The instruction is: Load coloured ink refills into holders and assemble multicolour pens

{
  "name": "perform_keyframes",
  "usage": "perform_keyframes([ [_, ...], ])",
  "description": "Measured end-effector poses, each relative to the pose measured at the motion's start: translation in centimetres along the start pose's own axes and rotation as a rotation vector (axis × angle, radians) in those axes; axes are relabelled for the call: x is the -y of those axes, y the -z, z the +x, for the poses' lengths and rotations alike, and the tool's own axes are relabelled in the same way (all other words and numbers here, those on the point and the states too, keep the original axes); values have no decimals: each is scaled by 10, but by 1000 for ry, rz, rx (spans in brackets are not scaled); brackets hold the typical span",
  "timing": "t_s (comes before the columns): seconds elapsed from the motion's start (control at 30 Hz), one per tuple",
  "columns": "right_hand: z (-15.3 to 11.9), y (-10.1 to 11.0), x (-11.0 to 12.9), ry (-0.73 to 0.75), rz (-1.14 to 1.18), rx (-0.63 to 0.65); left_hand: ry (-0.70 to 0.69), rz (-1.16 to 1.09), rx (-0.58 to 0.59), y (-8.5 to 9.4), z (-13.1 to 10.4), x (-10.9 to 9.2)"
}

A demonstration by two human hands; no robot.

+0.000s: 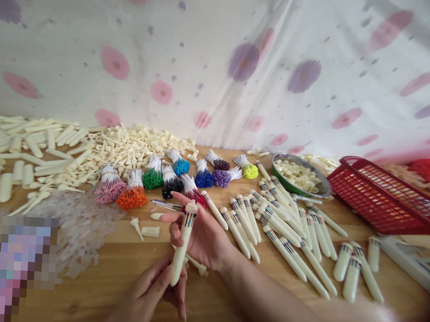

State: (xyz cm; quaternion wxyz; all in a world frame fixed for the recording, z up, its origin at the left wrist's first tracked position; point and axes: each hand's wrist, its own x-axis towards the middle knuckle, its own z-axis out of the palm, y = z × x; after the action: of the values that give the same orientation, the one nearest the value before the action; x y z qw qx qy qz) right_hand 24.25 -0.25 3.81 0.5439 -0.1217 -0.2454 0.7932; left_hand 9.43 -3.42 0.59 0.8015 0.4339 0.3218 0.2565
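Observation:
A cream multicolour pen stands tilted upright near the front of the wooden table. My left hand grips its lower barrel between thumb and fingers. Behind the pen's upper part is my right hand, its fingers spread, with the index finger stretched to the left. Beyond the hands lie bundles of white sticks with coloured ends, among them orange, black and red. A few thin refills rest just behind the right hand. Many similar cream pens lie to the right.
Cream plastic parts are heaped at the back left, with clear small pieces before them. A metal bowl of small parts and a red basket stand at the back right. A patterned sheet hangs behind.

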Motion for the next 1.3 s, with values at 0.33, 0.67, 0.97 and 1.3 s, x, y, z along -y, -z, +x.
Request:
perform_keyframes([
  [0.33, 3, 6, 4, -89, 66, -54, 49, -47, 30, 6, 1, 12],
  [0.67, 4, -1, -9, -132, 32, -128, 186, -530, 124, 8, 1, -5],
  [0.97, 2, 4, -23, -41, 4, -137, 174, -507, 133, 2, 1, -6],
  [1.3, 5, 5, -12, -62, 47, -40, 185, -479, 81, 5, 2, -7],
])
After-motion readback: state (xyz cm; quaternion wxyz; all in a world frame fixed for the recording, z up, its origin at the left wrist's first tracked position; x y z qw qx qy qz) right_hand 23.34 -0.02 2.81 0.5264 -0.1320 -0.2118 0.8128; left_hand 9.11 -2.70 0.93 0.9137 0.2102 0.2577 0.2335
